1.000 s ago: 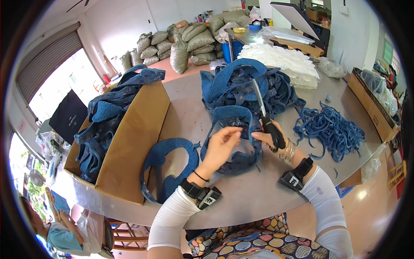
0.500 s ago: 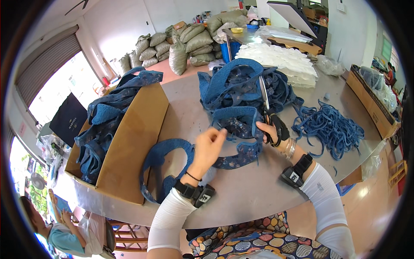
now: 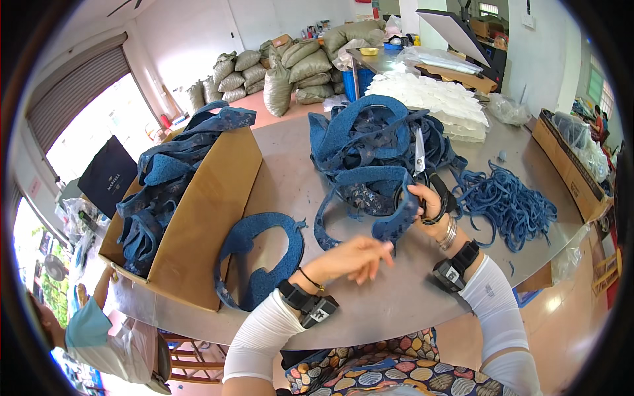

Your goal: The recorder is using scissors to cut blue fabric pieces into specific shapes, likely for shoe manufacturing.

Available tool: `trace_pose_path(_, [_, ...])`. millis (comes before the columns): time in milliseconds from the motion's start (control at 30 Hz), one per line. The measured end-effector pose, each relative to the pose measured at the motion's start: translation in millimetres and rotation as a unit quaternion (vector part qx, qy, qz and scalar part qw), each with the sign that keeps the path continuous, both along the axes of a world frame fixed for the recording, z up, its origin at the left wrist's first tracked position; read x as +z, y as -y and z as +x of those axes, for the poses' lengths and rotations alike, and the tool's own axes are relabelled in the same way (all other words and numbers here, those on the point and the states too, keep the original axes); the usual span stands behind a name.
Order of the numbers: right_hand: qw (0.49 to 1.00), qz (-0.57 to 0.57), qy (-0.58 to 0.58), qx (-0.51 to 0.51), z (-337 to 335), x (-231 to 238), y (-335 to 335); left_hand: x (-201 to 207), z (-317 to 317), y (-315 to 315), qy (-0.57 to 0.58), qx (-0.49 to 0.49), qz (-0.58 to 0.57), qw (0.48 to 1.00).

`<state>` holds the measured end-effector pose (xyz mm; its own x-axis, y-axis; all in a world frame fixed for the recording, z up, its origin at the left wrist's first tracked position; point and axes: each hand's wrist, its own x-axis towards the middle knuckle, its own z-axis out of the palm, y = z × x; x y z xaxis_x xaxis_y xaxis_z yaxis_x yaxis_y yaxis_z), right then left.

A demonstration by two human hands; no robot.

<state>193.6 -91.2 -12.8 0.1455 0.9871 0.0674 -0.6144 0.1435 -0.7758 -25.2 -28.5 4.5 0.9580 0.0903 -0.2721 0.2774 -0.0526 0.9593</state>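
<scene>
My right hand (image 3: 430, 203) is closed around the black handles of a pair of scissors (image 3: 420, 155), whose blades point away from me. Its thumb and fingers also pinch a curved blue fabric band (image 3: 396, 221), terry on one face and flower-printed on the other, which loops to the left above the table. My left hand (image 3: 360, 259) hovers just below the band, fingers loosely apart and apparently holding nothing. Beyond both hands lies a heap of similar blue bands (image 3: 360, 129). To the left of my left hand, another band (image 3: 264, 284) rests curled on the table.
A cardboard box (image 3: 208, 211) full of blue bands stands at the left. Thin blue trimmings (image 3: 505, 201) are piled to the right on the metal table (image 3: 370, 310). White stacked sheets (image 3: 429, 99) lie behind. A person (image 3: 99, 336) sits at the lower left.
My left hand has moved right and nearer to me, its fingers loosening. The band in my right hand has been lifted and turned. The person at lower left has reached toward the box.
</scene>
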Motion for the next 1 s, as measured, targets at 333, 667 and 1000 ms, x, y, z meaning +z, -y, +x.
trace_pose_path(333, [0.961,0.074,-0.028,0.264,10,11,14,-50,-2,-79,0.133,0.436,-0.031,0.889])
trace_pose_path(667, [0.977,0.045,-0.006,0.209,24,-8,0,-12,-22,-56,0.149,0.111,-0.297,0.937])
trace_pose_path(1000, [0.994,0.020,0.108,-0.015,1,4,-1,18,-34,-44,0.407,0.296,-0.314,0.805])
